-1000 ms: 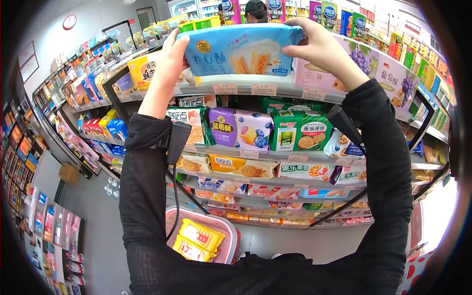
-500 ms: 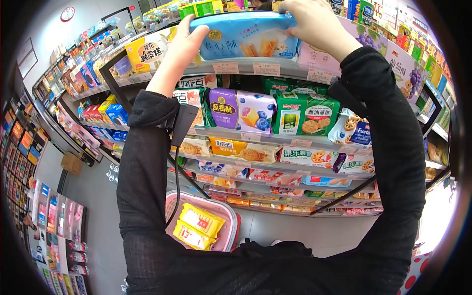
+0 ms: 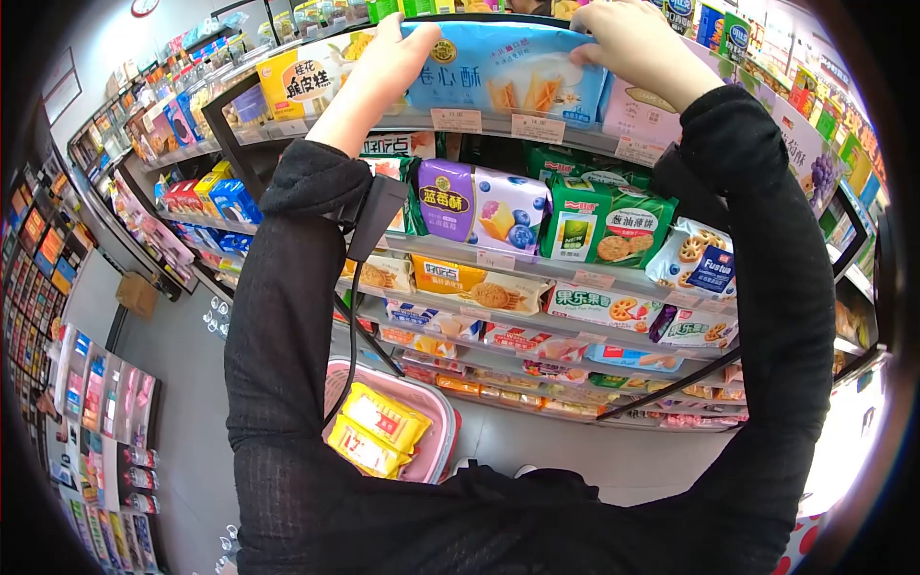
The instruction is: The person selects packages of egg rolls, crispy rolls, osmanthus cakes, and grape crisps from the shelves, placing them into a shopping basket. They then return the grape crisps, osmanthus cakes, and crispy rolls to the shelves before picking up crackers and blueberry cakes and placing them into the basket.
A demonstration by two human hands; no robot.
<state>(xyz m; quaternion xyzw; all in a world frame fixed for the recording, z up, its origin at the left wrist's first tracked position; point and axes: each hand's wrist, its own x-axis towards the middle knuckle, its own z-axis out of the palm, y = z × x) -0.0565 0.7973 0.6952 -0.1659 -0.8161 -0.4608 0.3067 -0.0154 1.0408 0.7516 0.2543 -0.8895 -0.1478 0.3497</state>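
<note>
A light-blue pastry roll packet (image 3: 479, 72) stands upright on the top shelf, among other snack packs. My left hand (image 3: 398, 59) grips its left end, thumb on the front face and fingers over the top. At the right end, my right hand (image 3: 632, 43) holds the upper corner, with the fingertips bent over the front. The packet's back is hidden. To its left sits a yellow cake box (image 3: 305, 81), partly behind my left wrist. A pale pink box (image 3: 644, 110) is on the right, below my right hand.
Lower shelves carry a purple blueberry pastry pack (image 3: 484, 211), green cracker packs (image 3: 609, 225) and several other biscuits. A pink basket (image 3: 443, 407) with yellow packets (image 3: 383, 422) stands on the floor below. A cable (image 3: 349, 355) hangs by my left sleeve.
The view has shifted slightly, so the shelves appear a little further right. The blue packet's face shows more fully and sits more upright. Both hands have stayed on its ends.
</note>
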